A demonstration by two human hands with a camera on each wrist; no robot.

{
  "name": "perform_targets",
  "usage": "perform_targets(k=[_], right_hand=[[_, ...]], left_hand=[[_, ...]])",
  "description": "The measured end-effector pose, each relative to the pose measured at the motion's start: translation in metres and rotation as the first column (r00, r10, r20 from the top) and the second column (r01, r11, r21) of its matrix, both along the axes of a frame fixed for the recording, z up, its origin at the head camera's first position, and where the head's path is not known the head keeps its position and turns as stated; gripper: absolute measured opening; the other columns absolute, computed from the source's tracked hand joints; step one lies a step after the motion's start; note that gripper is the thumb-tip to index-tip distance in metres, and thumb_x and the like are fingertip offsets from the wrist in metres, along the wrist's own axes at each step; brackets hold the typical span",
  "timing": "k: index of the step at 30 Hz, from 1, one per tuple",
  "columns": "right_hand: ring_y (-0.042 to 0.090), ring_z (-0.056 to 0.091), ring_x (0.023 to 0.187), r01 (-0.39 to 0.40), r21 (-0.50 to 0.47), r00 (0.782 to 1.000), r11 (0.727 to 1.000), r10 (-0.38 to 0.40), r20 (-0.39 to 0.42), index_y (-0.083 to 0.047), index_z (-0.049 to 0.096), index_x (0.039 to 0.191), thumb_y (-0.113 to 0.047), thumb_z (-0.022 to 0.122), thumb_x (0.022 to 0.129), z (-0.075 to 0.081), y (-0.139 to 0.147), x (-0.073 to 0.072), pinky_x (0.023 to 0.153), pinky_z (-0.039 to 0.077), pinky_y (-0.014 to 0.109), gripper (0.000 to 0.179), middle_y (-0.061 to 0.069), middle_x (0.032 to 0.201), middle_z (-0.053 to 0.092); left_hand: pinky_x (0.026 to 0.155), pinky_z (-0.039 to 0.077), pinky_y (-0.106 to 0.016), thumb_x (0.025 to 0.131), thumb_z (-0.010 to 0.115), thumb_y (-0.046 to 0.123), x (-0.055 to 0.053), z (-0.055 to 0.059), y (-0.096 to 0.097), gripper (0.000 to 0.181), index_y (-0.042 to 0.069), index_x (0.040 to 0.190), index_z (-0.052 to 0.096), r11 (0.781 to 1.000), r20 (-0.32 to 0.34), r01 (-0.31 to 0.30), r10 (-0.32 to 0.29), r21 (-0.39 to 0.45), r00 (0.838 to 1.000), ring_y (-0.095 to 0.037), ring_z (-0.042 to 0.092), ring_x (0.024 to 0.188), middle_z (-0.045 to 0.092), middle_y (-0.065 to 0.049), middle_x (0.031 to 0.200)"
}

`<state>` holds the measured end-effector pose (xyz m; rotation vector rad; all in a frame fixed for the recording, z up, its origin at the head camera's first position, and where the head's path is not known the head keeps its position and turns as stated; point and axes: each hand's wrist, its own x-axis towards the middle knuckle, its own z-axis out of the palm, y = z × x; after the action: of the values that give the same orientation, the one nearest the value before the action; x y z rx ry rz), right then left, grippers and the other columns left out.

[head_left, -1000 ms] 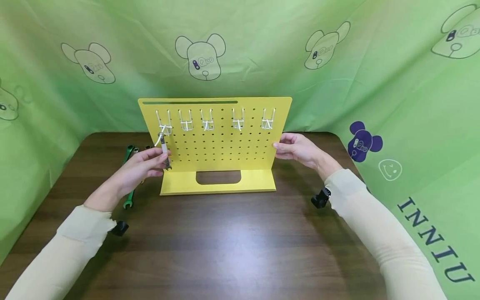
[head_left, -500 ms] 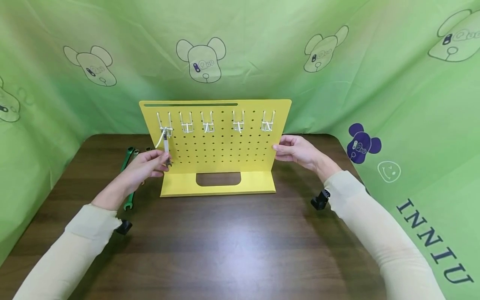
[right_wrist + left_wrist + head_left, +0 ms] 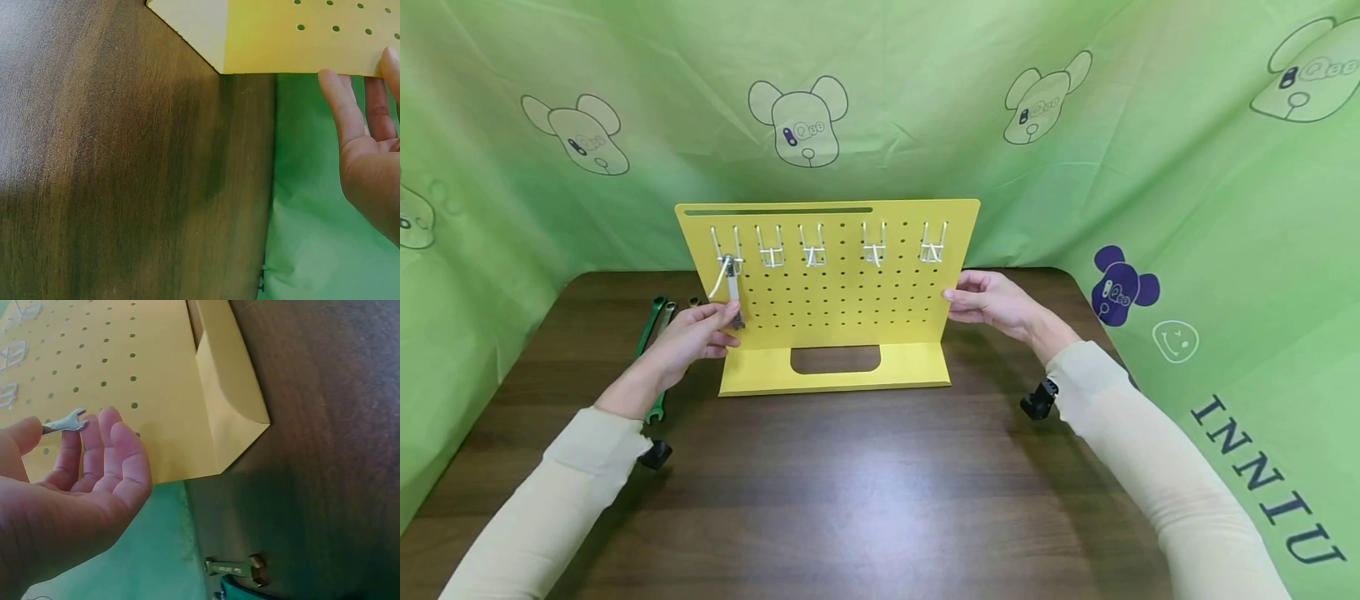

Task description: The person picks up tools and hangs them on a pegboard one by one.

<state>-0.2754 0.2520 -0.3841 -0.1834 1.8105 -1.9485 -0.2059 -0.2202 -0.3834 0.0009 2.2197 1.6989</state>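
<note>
A yellow pegboard (image 3: 842,333) stands upright on its foot, with white wire hooks along its upper part. My left hand (image 3: 692,337) pinches a small silver wrench (image 3: 733,290) between thumb and fingers near its lower, open end. The wrench hangs almost vertically, its upper end at the prong of the leftmost hook (image 3: 718,279); whether the prong passes through it is too small to tell. In the left wrist view the wrench's open jaw (image 3: 75,420) shows beyond the thumb. At the right edge of the board, my right hand (image 3: 1000,307) holds it between thumb and fingers.
Several wrenches lie on the brown table (image 3: 880,483) left of the board, among them a green wrench (image 3: 650,325), partly hidden by my left arm. Other white hooks (image 3: 814,248) bear nothing. A green cloth (image 3: 925,125) hangs behind and at both sides.
The wrench's upper end has swung right and up to the leftmost hook and now hangs straighter. My left forearm has shifted slightly right. My right hand stays on the board.
</note>
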Motion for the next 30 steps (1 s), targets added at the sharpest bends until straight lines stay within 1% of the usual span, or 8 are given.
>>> perform_targets(k=[3, 7, 11, 15, 18, 24, 27, 30], right_hand=[[0.023, 0.064, 0.084, -0.002, -0.007, 1.000, 1.000, 0.002, 0.002, -0.002, 0.059, 0.094, -0.005, 0.068, 0.088, 0.000, 0.000, 0.000, 0.090, 0.051, 0.042, 0.011, 0.010, 0.093, 0.062], [0.023, 0.064, 0.084, -0.003, 0.000, 1.000, 1.000, 0.003, 0.001, -0.002, 0.059, 0.094, -0.006, 0.068, 0.088, 0.000, 0.000, 0.000, 0.091, 0.050, 0.043, 0.012, 0.010, 0.093, 0.062], [0.023, 0.064, 0.085, 0.001, 0.005, 1.000, 1.000, -0.001, -0.007, -0.002, 0.058, 0.095, -0.006, 0.069, 0.087, 0.001, 0.001, 0.000, 0.097, 0.044, 0.049, 0.014, 0.010, 0.092, 0.061], [0.023, 0.064, 0.084, 0.002, 0.004, 1.000, 1.000, -0.002, 0.000, -0.002, 0.058, 0.095, -0.006, 0.069, 0.087, 0.002, 0.002, -0.001, 0.100, 0.038, 0.052, 0.014, 0.010, 0.091, 0.061], [0.023, 0.064, 0.085, -0.002, 0.003, 1.000, 1.000, 0.002, 0.005, -0.002, 0.058, 0.096, -0.005, 0.069, 0.087, 0.003, 0.002, -0.001, 0.099, 0.040, 0.052, 0.014, 0.010, 0.091, 0.062], [0.027, 0.065, 0.088, -0.012, 0.001, 1.000, 1.000, 0.012, 0.016, -0.002, 0.057, 0.096, -0.005, 0.068, 0.087, 0.003, -0.002, -0.001, 0.099, 0.039, 0.054, 0.014, 0.012, 0.092, 0.062], [0.028, 0.065, 0.088, -0.004, 0.007, 1.000, 1.000, 0.004, 0.023, -0.002, 0.057, 0.095, -0.006, 0.069, 0.087, 0.001, -0.002, 0.000, 0.099, 0.038, 0.055, 0.015, 0.012, 0.092, 0.062], [0.029, 0.066, 0.090, 0.002, 0.014, 1.000, 1.000, -0.002, 0.021, -0.002, 0.057, 0.095, -0.007, 0.070, 0.087, 0.000, -0.001, -0.001, 0.098, 0.040, 0.053, 0.016, 0.012, 0.093, 0.063]], left_hand=[[0.092, 0.048, -0.043, 0.092, 0.050, 0.055, 0.000, -0.004, 0.001, 0.066, -0.002, 0.126, 0.049, 1.000, -0.003, 0.012, -0.012, 0.004, 1.000, -0.021, 0.060, 0.097, 0.052, -0.016, 0.123], [0.091, 0.049, -0.043, 0.094, 0.050, 0.053, 0.000, -0.009, 0.002, 0.063, 0.000, 0.128, 0.048, 1.000, 0.002, 0.012, -0.012, -0.003, 1.000, -0.022, 0.060, 0.097, 0.052, -0.018, 0.122], [0.090, 0.049, -0.043, 0.094, 0.051, 0.052, -0.001, -0.013, 0.003, 0.061, 0.001, 0.128, 0.047, 1.000, 0.012, 0.016, -0.016, -0.010, 1.000, -0.024, 0.060, 0.099, 0.052, -0.020, 0.122], [0.092, 0.049, -0.043, 0.097, 0.050, 0.044, 0.000, -0.016, 0.001, 0.055, 0.000, 0.130, 0.046, 0.999, 0.041, 0.030, -0.030, -0.014, 0.999, -0.025, 0.060, 0.100, 0.050, -0.022, 0.125], [0.091, 0.049, -0.042, 0.098, 0.051, 0.038, 0.001, -0.020, -0.002, 0.051, 0.000, 0.131, 0.046, 1.000, 0.059, 0.026, -0.026, -0.006, 0.998, -0.027, 0.059, 0.102, 0.050, -0.022, 0.125], [0.089, 0.051, -0.040, 0.096, 0.056, 0.036, 0.004, -0.026, -0.014, 0.051, 0.000, 0.131, 0.046, 1.000, 0.066, 0.020, -0.020, 0.010, 0.998, -0.032, 0.058, 0.105, 0.050, -0.023, 0.125], [0.089, 0.051, -0.040, 0.095, 0.059, 0.035, 0.007, -0.028, -0.020, 0.052, 0.001, 0.132, 0.045, 1.000, 0.073, 0.014, -0.015, 0.018, 0.997, -0.032, 0.058, 0.106, 0.048, -0.023, 0.127], [0.088, 0.052, -0.038, 0.094, 0.061, 0.035, 0.008, -0.029, -0.027, 0.055, 0.000, 0.132, 0.044, 1.000, 0.080, 0.002, -0.004, 0.020, 0.997, -0.029, 0.058, 0.104, 0.047, -0.022, 0.128]])
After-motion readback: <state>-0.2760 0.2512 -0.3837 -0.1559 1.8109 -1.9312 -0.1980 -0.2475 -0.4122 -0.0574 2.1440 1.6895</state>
